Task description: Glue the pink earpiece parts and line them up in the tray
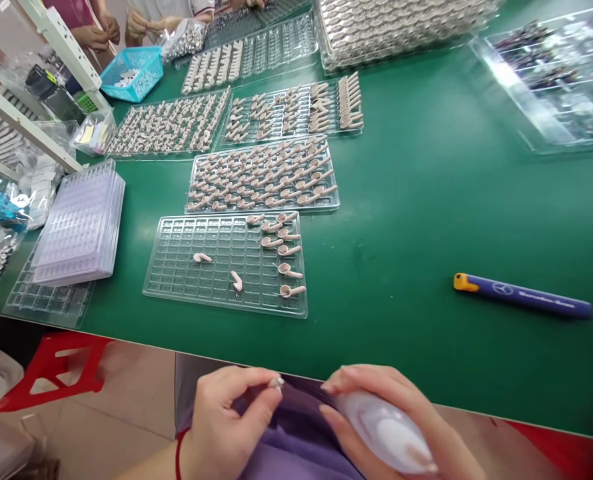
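Over the lap at the table's front edge, my left hand [229, 413] is closed, thumb and forefinger pinching a small pale piece [276, 383]. Most of that piece is hidden by the fingertips. My right hand [416, 400] wraps round a translucent squeeze bottle [381, 427] with something white inside; the bottle is blurred and its nozzle cannot be made out. The two hands are apart. Ahead of the left hand lies a clear compartment tray [196, 283], with several beige earphone-like shells [290, 270] along its right side and two loose pieces [236, 280] further left.
Behind stand fuller trays [261, 177] of the same shells and a tall tray stack [406, 33]. At left are a pile of plastic trays [76, 227] and a blue basket [134, 73]. A blue pen-like tool [526, 295] lies right. Co-workers' hands [146, 25] show at the back.
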